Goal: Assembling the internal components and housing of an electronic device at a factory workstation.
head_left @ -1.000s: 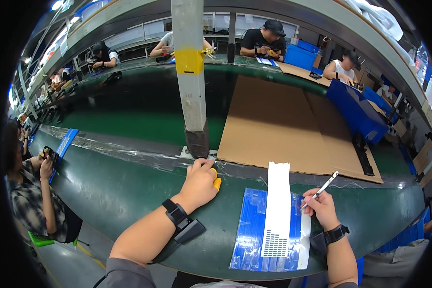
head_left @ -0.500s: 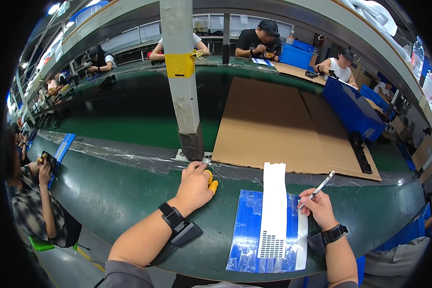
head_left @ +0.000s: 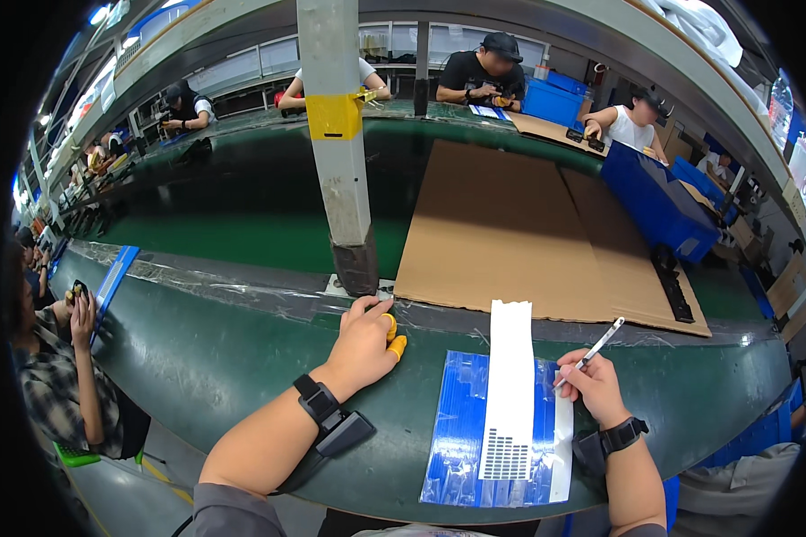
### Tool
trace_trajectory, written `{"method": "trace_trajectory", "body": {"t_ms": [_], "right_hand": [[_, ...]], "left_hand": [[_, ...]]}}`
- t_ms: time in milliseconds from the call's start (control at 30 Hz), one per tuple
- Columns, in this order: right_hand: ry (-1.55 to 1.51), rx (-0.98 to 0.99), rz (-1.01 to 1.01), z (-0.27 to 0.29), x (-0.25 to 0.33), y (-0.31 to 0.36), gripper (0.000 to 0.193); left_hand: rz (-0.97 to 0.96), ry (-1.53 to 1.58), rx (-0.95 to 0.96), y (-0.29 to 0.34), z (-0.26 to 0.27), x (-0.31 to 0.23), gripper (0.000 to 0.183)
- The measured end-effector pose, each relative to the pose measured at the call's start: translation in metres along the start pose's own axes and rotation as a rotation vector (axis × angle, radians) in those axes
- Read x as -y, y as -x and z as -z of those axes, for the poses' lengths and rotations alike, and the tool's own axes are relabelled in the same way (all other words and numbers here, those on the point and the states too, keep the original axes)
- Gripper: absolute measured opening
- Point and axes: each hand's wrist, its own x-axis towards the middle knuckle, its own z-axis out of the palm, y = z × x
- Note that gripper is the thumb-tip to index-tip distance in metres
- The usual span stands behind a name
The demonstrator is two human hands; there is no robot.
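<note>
Nearest, a blue board (head_left: 461,394) lies flat on the green desk (head_left: 197,327). On the board rests a white strip (head_left: 510,385), dark printed cells at its near end, its ragged far end overrunning the board's far edge. At the board's far right corner, the right grip (head_left: 593,383) is closed in a pinch on a slim white tool (head_left: 603,353), held aslant, its lower end by the board's right margin. Left of the board and slightly beyond it, the left grip (head_left: 367,338) is loosely curled, yellow covers (head_left: 397,349) on two digits; its underside is hidden, so whether it holds anything cannot be told. Beyond the board stand a post (head_left: 342,188) and a flat cardboard sheet (head_left: 501,233); farther right, a blue bin (head_left: 658,201).

Assessment: good handling calls for a light pinch low on the tool, a supported wrist, and the strip kept flat, its overrunning end unsnagged.
</note>
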Motion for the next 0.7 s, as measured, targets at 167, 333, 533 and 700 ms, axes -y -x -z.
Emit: {"method": "trace_trajectory", "body": {"t_ms": [167, 333, 533, 700], "right_hand": [[0.026, -0.01, -0.009, 0.001, 0.001, 0.002, 0.012], [0.014, -0.004, -0.007, -0.002, 0.0, 0.002, 0.011], [0.023, -0.009, 0.011, 0.004, -0.001, 0.005, 0.013], [-0.1, -0.078, 0.163, 0.01, -0.009, -0.006, 0.012]], "left_hand": [[-0.026, 0.044, 0.05, 0.0, -0.001, -0.001, 0.013], [-0.008, 0.033, 0.064, 0.003, 0.0, -0.001, 0.013], [-0.012, -0.042, 0.065, 0.0, -0.007, 0.0, 0.019], [-0.041, 0.028, -0.067, -0.003, -0.004, 0.001, 0.015]]}}
